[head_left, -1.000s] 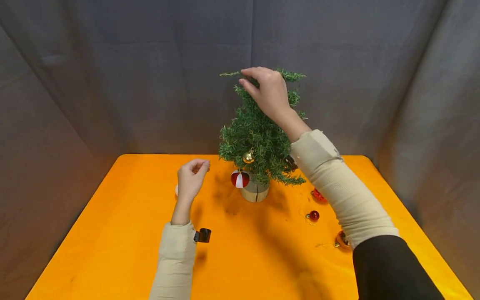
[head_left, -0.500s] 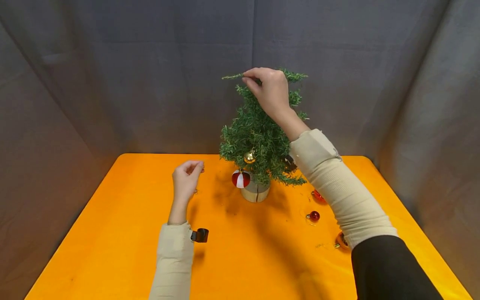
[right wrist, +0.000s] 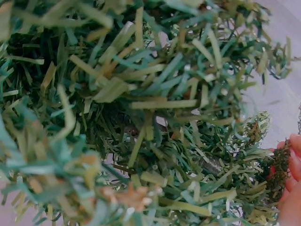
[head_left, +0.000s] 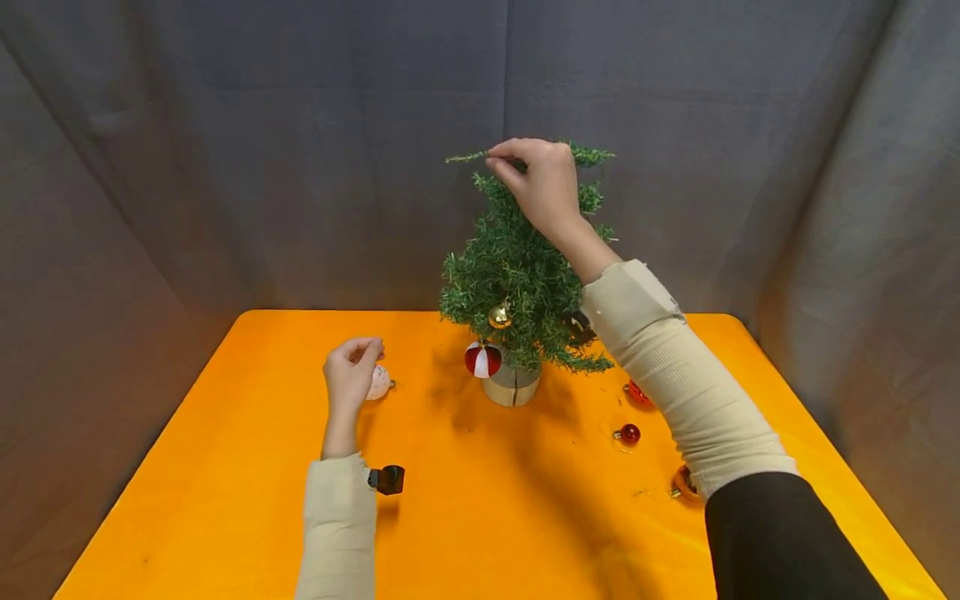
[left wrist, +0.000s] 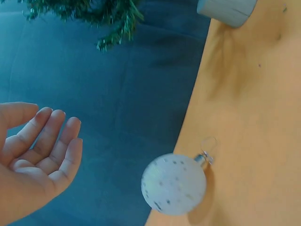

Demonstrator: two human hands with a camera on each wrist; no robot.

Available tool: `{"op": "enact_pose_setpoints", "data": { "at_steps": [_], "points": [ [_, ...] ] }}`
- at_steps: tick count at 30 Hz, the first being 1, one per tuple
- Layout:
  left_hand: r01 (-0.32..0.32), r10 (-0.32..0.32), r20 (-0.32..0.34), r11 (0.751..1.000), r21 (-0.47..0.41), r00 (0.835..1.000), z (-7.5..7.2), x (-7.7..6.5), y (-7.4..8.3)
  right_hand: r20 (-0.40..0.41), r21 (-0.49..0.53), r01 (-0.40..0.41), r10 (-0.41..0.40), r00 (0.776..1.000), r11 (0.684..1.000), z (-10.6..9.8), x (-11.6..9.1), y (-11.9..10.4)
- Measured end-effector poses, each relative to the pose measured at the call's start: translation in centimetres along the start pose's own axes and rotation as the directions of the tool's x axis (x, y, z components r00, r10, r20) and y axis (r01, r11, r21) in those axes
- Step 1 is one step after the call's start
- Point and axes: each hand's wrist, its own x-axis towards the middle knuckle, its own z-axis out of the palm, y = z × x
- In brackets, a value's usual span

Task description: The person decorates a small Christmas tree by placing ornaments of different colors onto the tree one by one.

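Note:
A small artificial Christmas tree [head_left: 517, 250] stands in a wooden base [head_left: 512, 388], with a gold ball [head_left: 500, 315] and a red-and-white ball [head_left: 483, 359] hanging low on it. Near its top, my right hand [head_left: 543, 179] pinches a thin branch [head_left: 467, 157] between thumb and fingers. The right wrist view is mostly green needles, with fingertips [right wrist: 294, 160] at the right edge against a twig. My left hand [head_left: 348, 375] is raised over the table, palm bare and fingers loosely curved. Close by it, a white speckled ball [left wrist: 174, 184] with a wire loop lies on the table.
To the tree's right lie a small red ball [head_left: 628, 434], a larger red ornament [head_left: 638, 394] and an orange-gold ornament [head_left: 684, 482], partly covered by my right forearm. An orange cloth covers the table [head_left: 480, 517]. Grey curtains [head_left: 360, 167] surround the back and sides.
My left hand has drifted left and slightly nearer, uncovering the white ball. On the right, thumb and fingertips have come together on the branch; the tree has hardly moved.

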Motion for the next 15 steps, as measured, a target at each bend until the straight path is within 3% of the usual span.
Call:
{"op": "enact_pose_setpoints", "data": {
  "at_steps": [7,15],
  "points": [
    [0.046,-0.045,-0.066,0.999,0.019,0.997,-0.7,0.3,-1.6,0.013,0.014,-0.012,0.011,1.000,1.000,-0.2,-0.1,0.0],
    [0.054,-0.049,-0.101,0.998,0.043,0.994,-1.1,0.6,-3.0,0.005,0.019,-0.014,0.014,1.000,1.000,-0.2,0.0,-0.1]
  ]
}}
